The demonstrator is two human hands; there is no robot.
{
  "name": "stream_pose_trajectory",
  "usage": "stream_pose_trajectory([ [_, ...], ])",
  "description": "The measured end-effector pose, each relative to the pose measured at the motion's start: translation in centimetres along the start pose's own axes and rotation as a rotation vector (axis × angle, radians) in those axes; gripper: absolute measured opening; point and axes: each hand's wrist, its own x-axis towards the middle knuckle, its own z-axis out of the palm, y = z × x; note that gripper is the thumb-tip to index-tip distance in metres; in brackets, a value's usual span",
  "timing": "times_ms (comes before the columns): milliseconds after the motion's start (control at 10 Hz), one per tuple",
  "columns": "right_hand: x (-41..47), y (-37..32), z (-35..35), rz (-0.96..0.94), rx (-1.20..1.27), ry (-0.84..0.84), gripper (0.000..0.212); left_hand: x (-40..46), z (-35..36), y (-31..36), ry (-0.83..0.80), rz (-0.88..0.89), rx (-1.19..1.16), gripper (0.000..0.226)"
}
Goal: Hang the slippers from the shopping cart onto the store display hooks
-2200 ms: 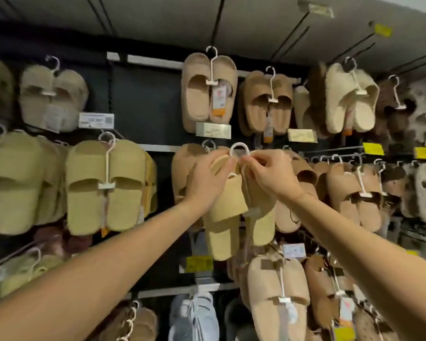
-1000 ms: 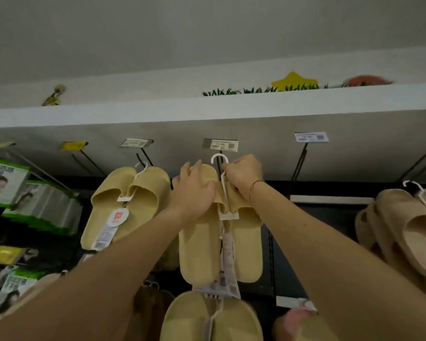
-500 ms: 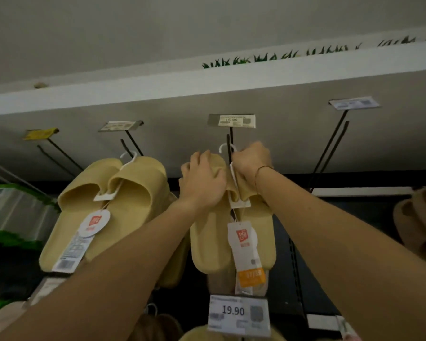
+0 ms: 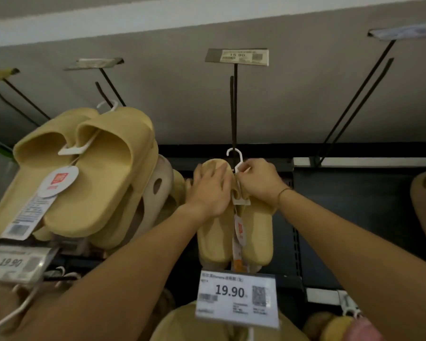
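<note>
Under grey shelf soffit (image 4: 158, 77), dark backwall: left hand (image 4: 210, 190) flat on yellow slippers (image 4: 256, 232), right hand (image 4: 258, 180) pinching hanger (image 4: 235, 156).

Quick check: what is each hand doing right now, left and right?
Left hand: fingers straight, pressing on the pair of yellow foam slippers; no grip.
Right hand: pinches the slippers' white plastic hanger at the black display hook.

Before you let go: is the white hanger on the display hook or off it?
On, apparently: the white hanger curves over the display hook. The right hand pinches its stem.
</note>
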Motion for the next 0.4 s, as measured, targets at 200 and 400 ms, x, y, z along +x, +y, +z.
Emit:
stream_pose_trajectory([
  [200, -3.3, 0.4, 1.6, -0.098, -0.241, -0.306, 0.025, -1.8, 1.5, -1.1, -0.337, -0.022, 0.140, 0.056],
  [400, -4.8, -1.4, -0.6, 0.016, -0.351, -0.637, 0.049, -2.8, -2.6, 0.7, -0.565, -0.047, 0.208, 0.062],
])
